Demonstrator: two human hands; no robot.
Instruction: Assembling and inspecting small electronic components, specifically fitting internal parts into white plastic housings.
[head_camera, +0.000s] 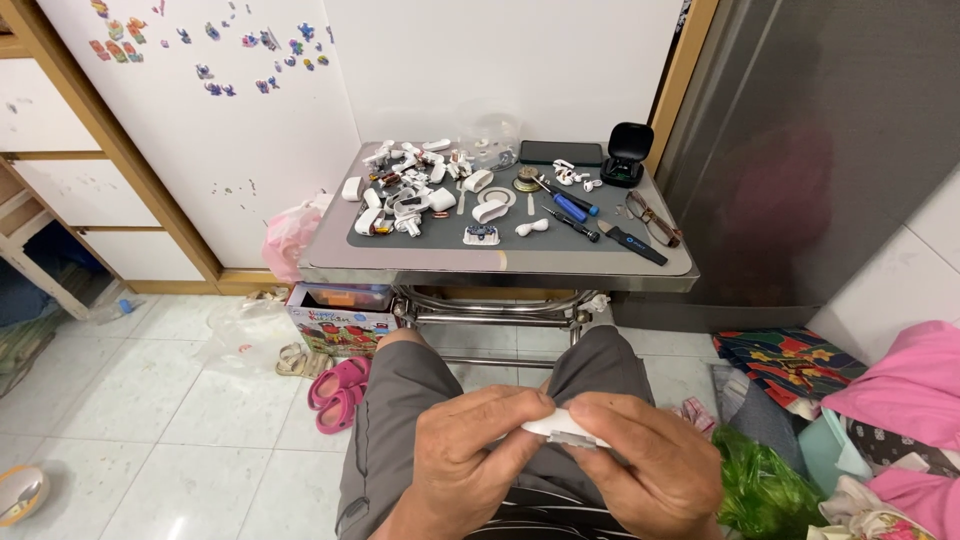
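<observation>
Both my hands meet low in the head view, over my lap in grey shorts. My left hand (470, 450) and my right hand (645, 465) pinch a small white earbud case part (560, 428) between the fingers. A small metal table (500, 265) with a grey mat stands ahead of my knees. On the mat lies a heap of white earbud cases and parts (410, 190), a black open charging case (627, 155), a dark phone (561, 152), screwdrivers (570, 207) and a pair of glasses (655, 218).
A colourful box (342, 318) and pink sandals (338, 390) sit on the tiled floor at the left under the table. Piled cloth and a pink garment (900, 400) with a green bag (760, 490) lie at the right. A dark fridge wall (820, 150) rises at the right.
</observation>
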